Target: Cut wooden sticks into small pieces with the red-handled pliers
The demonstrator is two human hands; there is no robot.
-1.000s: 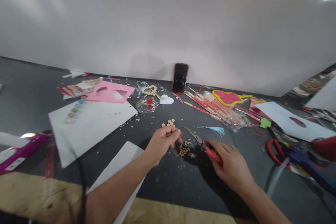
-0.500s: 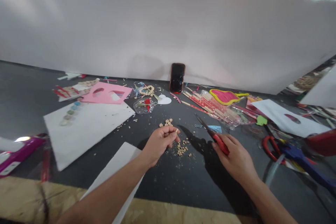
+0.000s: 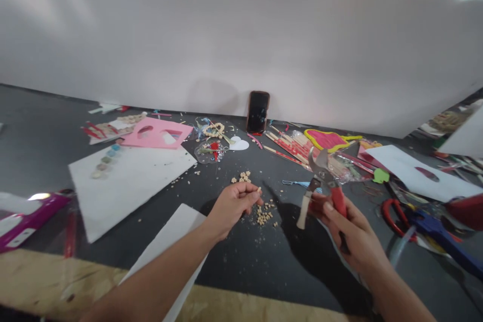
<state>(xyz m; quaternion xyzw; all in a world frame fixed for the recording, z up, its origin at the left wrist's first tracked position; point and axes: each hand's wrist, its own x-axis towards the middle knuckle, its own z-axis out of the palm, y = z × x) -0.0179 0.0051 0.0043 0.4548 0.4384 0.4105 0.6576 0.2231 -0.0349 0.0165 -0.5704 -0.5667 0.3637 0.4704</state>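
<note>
- Shears [image 3: 323,175] are up off the tabletop [image 3: 241,261] in my right hand [image 3: 352,234], their curved blades spread apart. My fingers are partly curled about the red handle; a pale arm of the tool hangs down on the left side of it, and I can't tell how firmly I have that one.
- My left hand [image 3: 232,207] is closed to a pinch, thumb against forefinger, with a small pale piece [image 3: 259,189] poking out at the tips. How much more of it is hidden inside my fingers, I can't tell.
- Just beside that pinch, on the near side, lies a loose scatter of short pale bits [image 3: 264,216]. A few flower-shaped clusters [image 3: 241,177] sit just beyond my knuckles.
- My judgement of the step: snipping the pale piece into short bits, caught between cuts, since the blades are open and well apart from it.
- Another cut would call for swinging the blades round towards my left fingertips, setting them about the exposed end and squeezing evenly, with thumb and forefinger clear of the edge.
- So short an end could fly off or slip, so the pinch needs to be firm and low over the tabletop.
</note>
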